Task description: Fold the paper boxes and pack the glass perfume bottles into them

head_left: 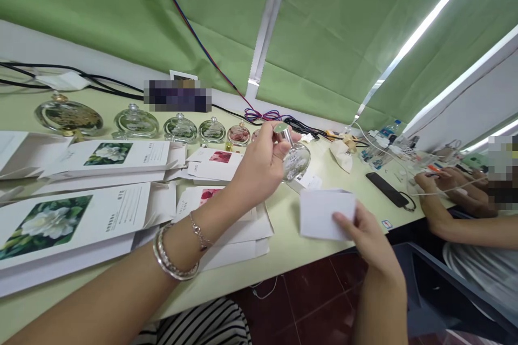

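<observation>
My left hand (267,156) is closed around the silver neck of a round glass perfume bottle (297,161), which it holds tilted above the table. Inside the clear glass, dark printing or pattern shows faintly. A small white box (324,214) is gripped in my right hand (370,232), the thumb lying across its near face. Box and bottle are apart, the box lower and to the right. Behind my left hand, several similar round bottles stand in a row, among them a green one (180,128) and a pink one (238,133).
Flat white cartons with a white flower picture (52,226) cover the table's left side. Cartons with red pictures (220,157) lie under my left arm. A black phone (387,190) lies at the right. Another person's hands (435,186) work at the far right. Cables (263,115) run along the wall.
</observation>
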Motion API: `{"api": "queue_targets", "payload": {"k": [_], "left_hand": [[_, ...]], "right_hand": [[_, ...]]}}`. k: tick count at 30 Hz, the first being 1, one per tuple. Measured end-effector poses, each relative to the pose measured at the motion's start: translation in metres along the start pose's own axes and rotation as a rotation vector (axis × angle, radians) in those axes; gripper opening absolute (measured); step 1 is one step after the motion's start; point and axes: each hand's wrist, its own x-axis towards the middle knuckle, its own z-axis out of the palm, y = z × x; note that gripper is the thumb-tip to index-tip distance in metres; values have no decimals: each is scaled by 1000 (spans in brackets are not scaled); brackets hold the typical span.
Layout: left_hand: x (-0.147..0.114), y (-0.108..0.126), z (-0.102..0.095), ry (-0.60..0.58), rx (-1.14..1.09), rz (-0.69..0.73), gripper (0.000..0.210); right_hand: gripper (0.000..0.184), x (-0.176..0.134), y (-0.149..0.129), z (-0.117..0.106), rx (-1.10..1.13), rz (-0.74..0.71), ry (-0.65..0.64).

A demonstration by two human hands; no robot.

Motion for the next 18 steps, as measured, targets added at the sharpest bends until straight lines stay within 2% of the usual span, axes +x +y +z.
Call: {"api": "queue_targets", "payload": {"k": [2, 4, 5, 7, 9, 14, 16, 18], "left_hand": [[0, 0, 1, -107, 57, -13, 16], [-5, -5, 9, -270, 116, -38, 20], [-9, -9, 14, -345, 148, -52, 21], [-17, -17, 24, -456, 218, -82, 21], [-25, -23, 30, -524, 280, -107, 25], [-31, -25, 25, -595, 341, -122, 27], [-29, -24, 23, -607, 341, -119, 26], [-27, -24, 21, -619, 339, -111, 25]], "right_hand": [[36, 3, 5, -16, -52, -37, 266], [38, 14, 5, -22, -109, -102, 507], [38, 21, 3, -20, -147, -134, 586], [32, 37, -2, -10, -237, -190, 642], [26, 50, -7, 8, -333, -241, 574], [21, 63, 2, 53, -516, -312, 160], [23, 60, 9, 58, -548, -319, 41], [31, 52, 12, 56, -557, -330, -14]]}}
